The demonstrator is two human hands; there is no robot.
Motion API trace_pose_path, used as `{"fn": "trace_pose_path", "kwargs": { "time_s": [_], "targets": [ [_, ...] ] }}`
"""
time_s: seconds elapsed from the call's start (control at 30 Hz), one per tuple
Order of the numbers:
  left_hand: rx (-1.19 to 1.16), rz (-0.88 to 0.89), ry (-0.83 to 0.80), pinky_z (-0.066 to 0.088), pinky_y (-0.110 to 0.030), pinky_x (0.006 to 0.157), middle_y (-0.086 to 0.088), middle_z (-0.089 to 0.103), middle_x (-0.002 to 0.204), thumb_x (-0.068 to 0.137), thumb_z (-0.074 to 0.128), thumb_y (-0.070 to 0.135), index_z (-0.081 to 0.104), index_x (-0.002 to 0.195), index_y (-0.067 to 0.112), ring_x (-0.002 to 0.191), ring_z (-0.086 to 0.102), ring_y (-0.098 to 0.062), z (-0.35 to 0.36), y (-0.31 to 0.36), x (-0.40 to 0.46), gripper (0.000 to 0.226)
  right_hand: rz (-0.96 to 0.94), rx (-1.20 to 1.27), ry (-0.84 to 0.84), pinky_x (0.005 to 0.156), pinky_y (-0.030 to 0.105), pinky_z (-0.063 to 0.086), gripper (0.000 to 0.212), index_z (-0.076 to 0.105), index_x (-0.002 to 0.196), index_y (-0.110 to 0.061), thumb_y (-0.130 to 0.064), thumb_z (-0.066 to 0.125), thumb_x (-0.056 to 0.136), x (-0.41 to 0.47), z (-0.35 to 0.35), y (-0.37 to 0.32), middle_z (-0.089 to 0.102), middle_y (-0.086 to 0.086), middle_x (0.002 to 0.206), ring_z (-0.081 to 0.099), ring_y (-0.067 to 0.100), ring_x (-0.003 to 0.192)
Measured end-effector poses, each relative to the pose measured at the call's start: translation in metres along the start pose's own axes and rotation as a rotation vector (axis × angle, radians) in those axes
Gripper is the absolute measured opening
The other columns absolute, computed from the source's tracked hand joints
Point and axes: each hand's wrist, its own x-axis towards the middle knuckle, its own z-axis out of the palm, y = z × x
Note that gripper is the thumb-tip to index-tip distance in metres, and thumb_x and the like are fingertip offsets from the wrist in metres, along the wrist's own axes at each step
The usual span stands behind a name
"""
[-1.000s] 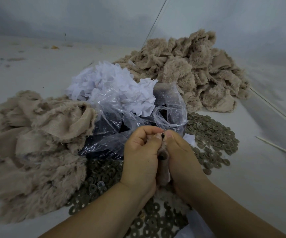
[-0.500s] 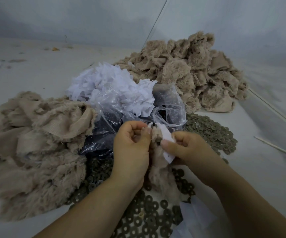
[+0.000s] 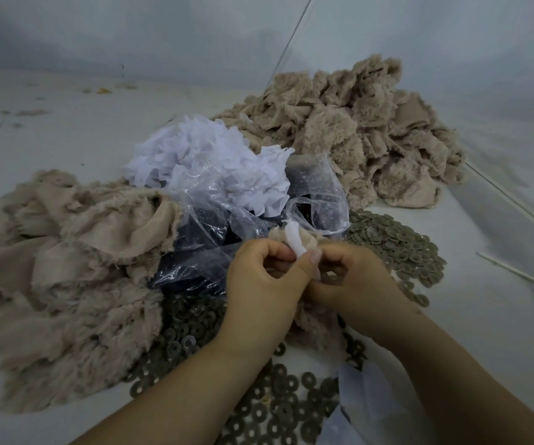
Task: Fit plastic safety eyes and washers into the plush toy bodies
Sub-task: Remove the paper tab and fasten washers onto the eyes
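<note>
Left hand (image 3: 264, 284): fingers curled, thumb and forefinger pinching a small white fabric piece (image 3: 295, 242) together with the upper edge of a beige plush toy body (image 3: 310, 319). Right hand (image 3: 352, 277): fingers curled inward, gripping the same plush toy body from the opposite side, knuckles touching the left thumb. The body hangs between both hands, above the washers, its lower part resting among them.

Not confirmed: no safety eye can be made out at the pinch point; it may be covered by the fingers. The contents of the clear plastic bag (image 3: 317, 200) read only as dark shapes.

Surroundings: loose washers (image 3: 397, 242) are spread over the desk (image 3: 484, 316) beside the right hand and beneath both forearms. One heap of plush bodies (image 3: 60, 268) lies at left, a second heap (image 3: 362, 130) at the rear right. A pile of white fabric pieces (image 3: 214, 155) sits on top of the bag, between the heaps. A thin pale stick (image 3: 522, 274) lies at right, well apart from the hands.
</note>
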Motion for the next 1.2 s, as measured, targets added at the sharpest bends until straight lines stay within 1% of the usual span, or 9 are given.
{"fn": "trace_pose_path", "kwargs": {
  "time_s": [0.27,0.37,0.47,0.57,0.67,0.83,1.0,1.13,1.2],
  "targets": [
    [-0.261,-0.227,0.011,0.057,-0.030,0.057,-0.013,0.071,0.070,0.087,0.074,0.017,0.067,0.076,0.004,0.060,0.066,-0.019,-0.001,0.004,0.000,0.018,0.009,-0.017,-0.024,0.080,0.048,0.055,0.013,0.071,0.076,-0.008,-0.007,0.084,0.075,-0.002,0.002,-0.003,0.063,0.008,0.096,0.064,0.023,0.089],
    [-0.246,-0.202,0.007,0.055,-0.031,0.055,-0.010,0.067,0.066,0.087,0.072,0.008,0.065,0.073,0.008,0.058,0.062,-0.017,-0.002,0.004,0.001,0.016,0.062,0.077,-0.005,0.064,0.038,0.050,0.036,0.067,0.074,-0.002,-0.036,0.078,0.077,-0.001,0.001,-0.005,0.063,0.011,0.077,0.057,0.026,0.067],
    [-0.074,-0.076,0.029,0.049,-0.025,0.053,0.000,0.059,0.062,0.085,0.073,0.009,0.057,0.072,0.015,0.055,0.053,-0.007,0.000,0.003,0.000,0.021,0.213,0.216,0.028,0.051,0.030,0.035,0.060,0.063,0.076,0.005,-0.054,0.068,0.085,0.001,0.002,-0.006,0.050,0.019,0.064,0.039,0.022,0.055],
    [0.103,0.086,0.060,0.043,-0.015,0.051,0.005,0.056,0.068,0.083,0.072,0.005,0.054,0.074,0.016,0.054,0.048,-0.002,-0.001,0.004,-0.002,0.023,0.272,0.269,0.070,0.060,0.042,0.049,0.032,0.073,0.089,0.001,-0.028,0.062,0.096,0.002,0.004,-0.003,0.066,0.029,0.079,0.052,0.038,0.062],
    [0.256,0.257,0.062,0.042,-0.012,0.060,0.002,0.055,0.077,0.081,0.064,-0.007,0.052,0.074,0.016,0.069,0.051,-0.007,-0.006,0.005,0.001,0.027,0.318,0.316,0.197,0.075,0.056,0.055,0.026,0.068,0.091,0.006,-0.018,0.060,0.098,0.003,0.005,-0.001,0.065,0.035,0.092,0.060,0.037,0.074],
    [0.482,0.691,0.077,0.042,-0.019,0.072,-0.005,0.057,0.080,0.072,0.059,-0.022,0.059,0.072,0.003,0.077,0.053,-0.017,-0.012,0.000,0.010,0.025,0.365,0.495,0.261,0.083,0.051,0.050,0.027,0.070,0.095,-0.002,-0.022,0.053,0.102,0.005,0.000,-0.001,0.065,0.035,0.104,0.062,0.034,0.086],
    [0.478,0.811,0.037,0.049,-0.029,0.080,-0.009,0.065,0.089,0.075,0.060,-0.012,0.069,0.081,0.000,0.085,0.060,-0.023,-0.006,-0.007,0.006,0.016,0.392,0.583,0.224,0.081,0.035,0.059,0.037,0.080,0.085,-0.026,-0.023,0.048,0.104,0.006,0.004,0.000,0.077,0.010,0.097,0.073,0.022,0.091],
    [0.396,0.767,-0.063,0.049,-0.029,0.080,-0.005,0.063,0.091,0.081,0.060,0.011,0.068,0.085,0.003,0.088,0.059,-0.020,-0.006,-0.003,0.002,0.013,0.391,0.596,0.217,0.069,0.042,0.049,0.029,0.063,0.099,0.003,-0.025,0.056,0.100,0.005,0.004,-0.001,0.061,0.028,0.088,0.057,0.032,0.079],
    [0.316,0.650,-0.066,0.050,-0.031,0.074,0.000,0.064,0.086,0.085,0.060,0.022,0.066,0.084,0.008,0.084,0.061,-0.017,-0.007,-0.001,0.001,0.016,0.375,0.579,0.170,0.073,0.046,0.046,0.030,0.061,0.101,0.003,-0.026,0.066,0.091,0.004,0.006,-0.001,0.059,0.033,0.089,0.054,0.032,0.081]
  ]
}}
